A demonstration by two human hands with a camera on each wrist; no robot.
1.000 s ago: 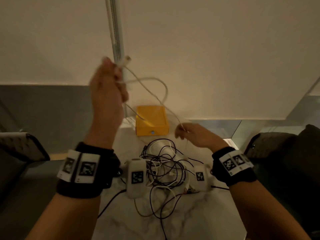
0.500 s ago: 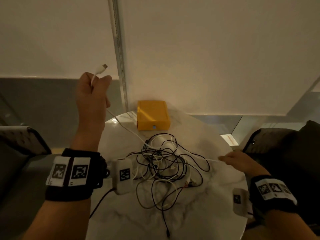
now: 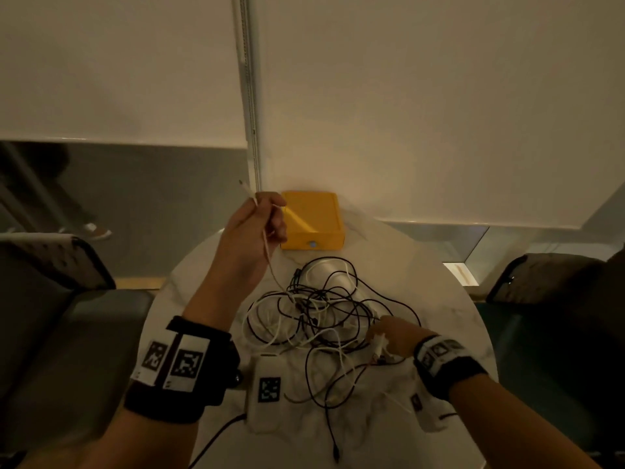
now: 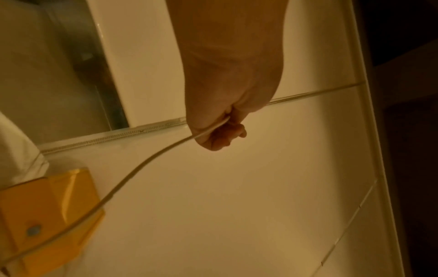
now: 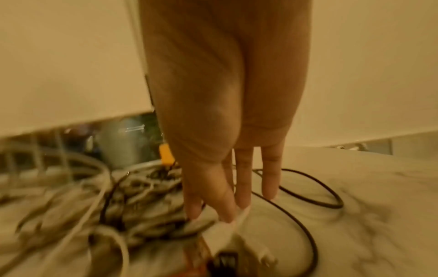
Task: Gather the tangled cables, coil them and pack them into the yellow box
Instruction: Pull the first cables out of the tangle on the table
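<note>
A tangle of black and white cables (image 3: 321, 313) lies in the middle of the round marble table (image 3: 439, 299). The yellow box (image 3: 314, 221) stands shut at the table's far edge, also seen in the left wrist view (image 4: 47, 215). My left hand (image 3: 260, 225) is raised in front of the box's left side, fist curled round a white cable (image 4: 147, 161) whose plug end (image 3: 244, 187) sticks up. That cable runs down into the tangle. My right hand (image 3: 394, 333) is low on the tangle's right side, fingers nearly straight, thumb and fingertips (image 5: 227, 215) meeting on a white cable; the view is blurred.
Dark padded seats stand at the left (image 3: 50, 299) and right (image 3: 541, 282) of the table. A pale blind and a wall are close behind the box. One black cable end (image 3: 335, 453) trails to the near edge.
My left hand came down and right, in front of the box, still holding the white cable end. My right hand moved from the table's right side back onto the tangle.
</note>
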